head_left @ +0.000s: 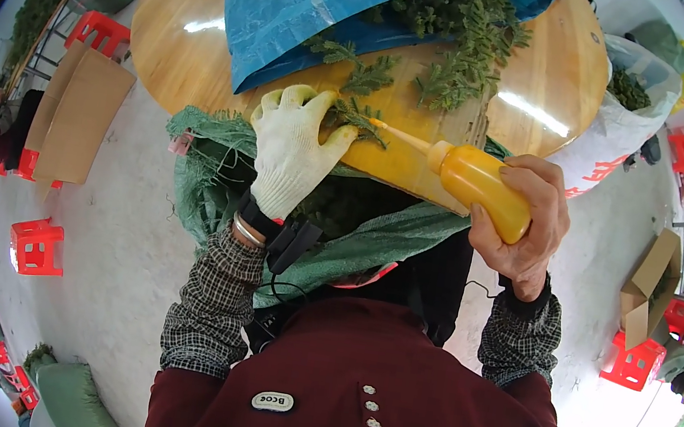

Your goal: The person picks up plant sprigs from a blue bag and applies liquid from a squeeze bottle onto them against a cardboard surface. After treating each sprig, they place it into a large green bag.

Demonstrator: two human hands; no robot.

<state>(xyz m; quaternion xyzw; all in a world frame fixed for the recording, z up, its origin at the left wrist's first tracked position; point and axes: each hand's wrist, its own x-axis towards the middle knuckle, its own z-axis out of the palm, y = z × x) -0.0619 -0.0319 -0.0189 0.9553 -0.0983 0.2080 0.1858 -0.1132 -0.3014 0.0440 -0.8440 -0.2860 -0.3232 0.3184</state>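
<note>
My left hand [295,141], in a white knitted glove, pinches a small green artificial sprig [358,120] over a yellow-stained cardboard sheet [405,170]. Bare and wrapped round a yellow squeeze bottle [490,186], my right hand [534,214] tilts it so the long thin nozzle points left at the sprig. The nozzle tip appears to meet the sprig near the left fingertips; exact contact is too small to tell. Just beyond lies another sprig [370,76], and a heap of green sprigs [470,48] spills out of a blue plastic bag [291,14].
The cardboard rests on a round wooden table [178,42]. A green woven sack [209,164] opens below its near edge, at my lap. A white sack [630,123] stands right of the table. Red stools [37,247] and cardboard boxes [85,116] stand around; other people sit at far left.
</note>
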